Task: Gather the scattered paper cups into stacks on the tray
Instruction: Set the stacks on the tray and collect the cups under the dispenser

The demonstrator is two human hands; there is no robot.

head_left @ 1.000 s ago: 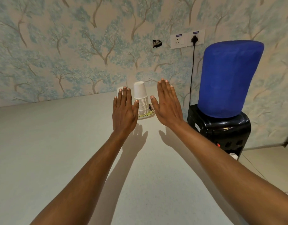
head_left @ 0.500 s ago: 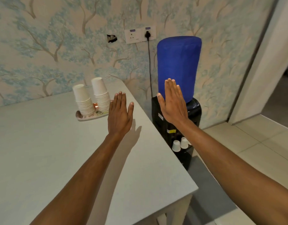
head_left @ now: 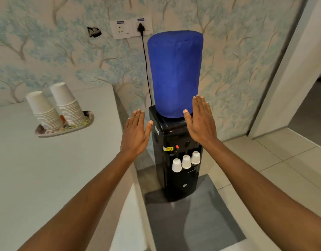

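Two stacks of upturned white paper cups, a left stack and a right stack, stand side by side on a patterned tray at the far left of the pale table. Three more white cups sit upside down in the dispenser's tap recess. My left hand is raised flat and empty over the table's right edge. My right hand is raised flat and empty in front of the dispenser, well right of the tray.
A black water dispenser with a blue-covered bottle stands right of the table on a grey mat. Its cord runs up to a wall socket. Tiled floor and a doorway lie to the right.
The view has swung right, from the tray to the dispenser. Both flat, empty hands moved right with it, away from the cup stacks. The three cups in the dispenser came into view.
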